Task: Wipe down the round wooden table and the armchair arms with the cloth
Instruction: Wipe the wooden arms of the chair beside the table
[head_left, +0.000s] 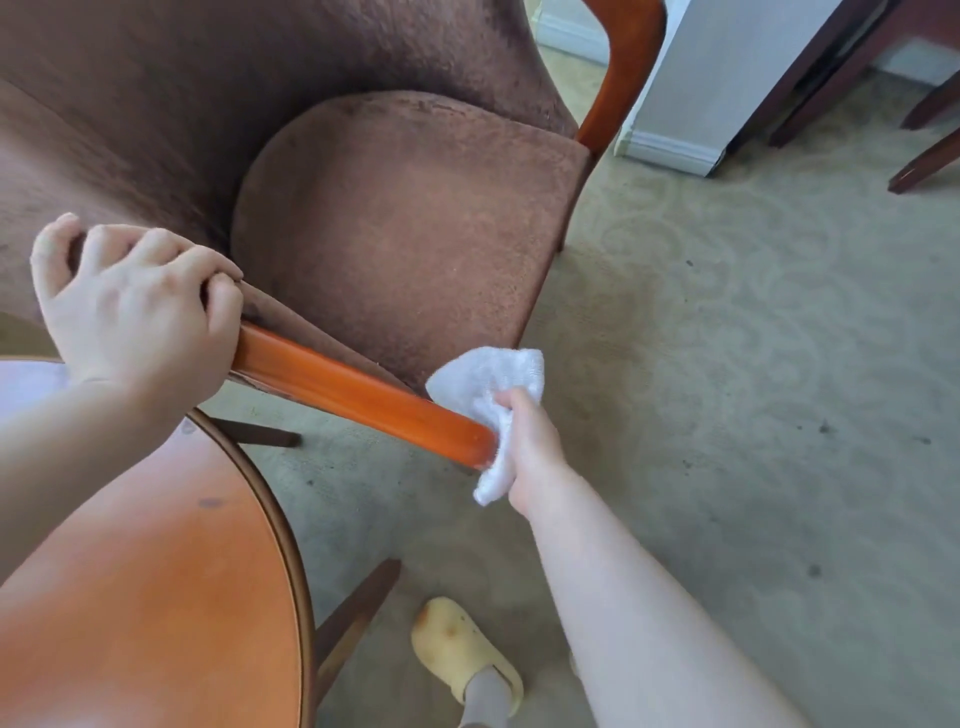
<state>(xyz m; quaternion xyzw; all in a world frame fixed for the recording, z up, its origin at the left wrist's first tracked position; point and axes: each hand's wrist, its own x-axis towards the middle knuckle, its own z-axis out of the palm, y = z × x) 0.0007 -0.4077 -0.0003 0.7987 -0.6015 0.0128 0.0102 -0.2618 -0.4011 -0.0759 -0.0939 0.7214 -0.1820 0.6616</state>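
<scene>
At the front end of the near armchair arm, right hand fingers closed around bunched white cloth, cloth pressed against the wood. Left hand further back on the same arm, fingers curled over its upholstered top edge. Round wooden table just beside and below this arm.

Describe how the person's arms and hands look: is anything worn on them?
Both arms are bare from the frame edge down to the wrists, with no sleeves in view. The left hand and the right hand wear no gloves, and no rings, watch or bracelet can be seen. No markings show on either forearm.
</scene>
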